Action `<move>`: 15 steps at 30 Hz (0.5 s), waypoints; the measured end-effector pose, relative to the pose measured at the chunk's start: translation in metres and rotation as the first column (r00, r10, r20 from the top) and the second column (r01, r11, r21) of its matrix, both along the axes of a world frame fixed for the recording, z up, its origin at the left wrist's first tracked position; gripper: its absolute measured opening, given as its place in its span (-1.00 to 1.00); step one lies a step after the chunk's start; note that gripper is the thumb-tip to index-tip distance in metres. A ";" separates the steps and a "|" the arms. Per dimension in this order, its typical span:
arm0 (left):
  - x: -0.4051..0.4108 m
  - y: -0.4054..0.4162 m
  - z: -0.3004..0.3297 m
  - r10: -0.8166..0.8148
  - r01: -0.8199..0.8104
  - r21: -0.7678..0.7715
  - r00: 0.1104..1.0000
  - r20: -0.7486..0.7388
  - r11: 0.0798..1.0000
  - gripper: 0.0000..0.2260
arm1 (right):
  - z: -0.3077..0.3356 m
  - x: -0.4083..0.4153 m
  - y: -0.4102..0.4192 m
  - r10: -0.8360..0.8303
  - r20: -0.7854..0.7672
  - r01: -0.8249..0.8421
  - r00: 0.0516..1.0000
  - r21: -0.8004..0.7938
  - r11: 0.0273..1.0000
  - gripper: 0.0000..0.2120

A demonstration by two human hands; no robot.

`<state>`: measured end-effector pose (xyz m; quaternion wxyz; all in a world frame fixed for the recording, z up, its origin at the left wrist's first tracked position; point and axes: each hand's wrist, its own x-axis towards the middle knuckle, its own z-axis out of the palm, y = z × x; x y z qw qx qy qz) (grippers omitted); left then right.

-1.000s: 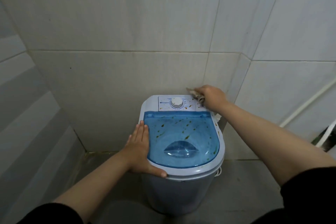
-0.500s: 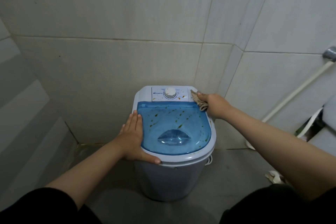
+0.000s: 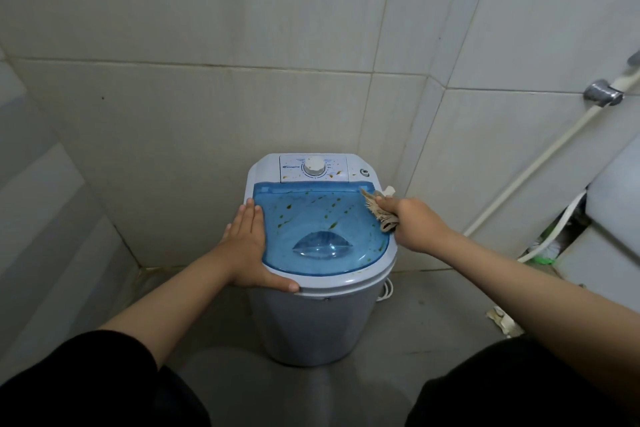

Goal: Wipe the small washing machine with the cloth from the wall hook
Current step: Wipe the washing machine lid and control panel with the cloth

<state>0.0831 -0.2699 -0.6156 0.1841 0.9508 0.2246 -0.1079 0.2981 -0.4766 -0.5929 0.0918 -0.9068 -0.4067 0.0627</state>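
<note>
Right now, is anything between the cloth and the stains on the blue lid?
Nothing visible. The cloth in the right hand sits on the blue lid's right edge; the left hand rests along its left edge.

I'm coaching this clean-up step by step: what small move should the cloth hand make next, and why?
Probably sweep the cloth leftward across the blue lid. The right hand holds it at the lid's right edge, brown-green spots dot the lid's middle, and the left hand lies flat on the washing machine, steadying it.
</note>
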 end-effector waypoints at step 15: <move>0.000 0.001 -0.003 -0.006 0.006 0.006 1.000 0.023 1.000 0.48 | -0.012 -0.085 -0.004 -0.105 0.219 0.160 0.970 -0.255 0.953 -0.47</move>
